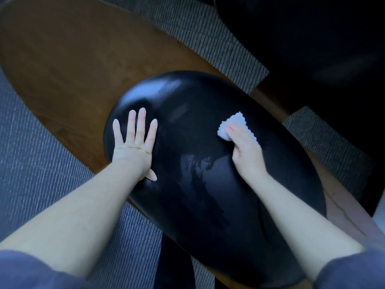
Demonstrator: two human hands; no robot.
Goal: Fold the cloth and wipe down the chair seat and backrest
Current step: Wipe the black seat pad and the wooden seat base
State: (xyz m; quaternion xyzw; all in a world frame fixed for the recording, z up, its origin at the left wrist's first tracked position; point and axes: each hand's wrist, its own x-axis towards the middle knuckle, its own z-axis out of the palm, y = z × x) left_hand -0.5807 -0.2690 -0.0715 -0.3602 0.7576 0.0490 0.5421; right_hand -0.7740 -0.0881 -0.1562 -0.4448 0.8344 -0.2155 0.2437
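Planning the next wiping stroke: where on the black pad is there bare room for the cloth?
Free: the middle of the glossy black padded cushion between the left hand and the right hand, and the near stretch between both forearms. Crowded: under the white cloth and the left hand.

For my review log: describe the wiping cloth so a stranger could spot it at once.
A large glossy black padded chair cushion fills the middle of the view. On its right side the right hand presses a small white cloth with a zigzag edge against it. It is the only white thing there.
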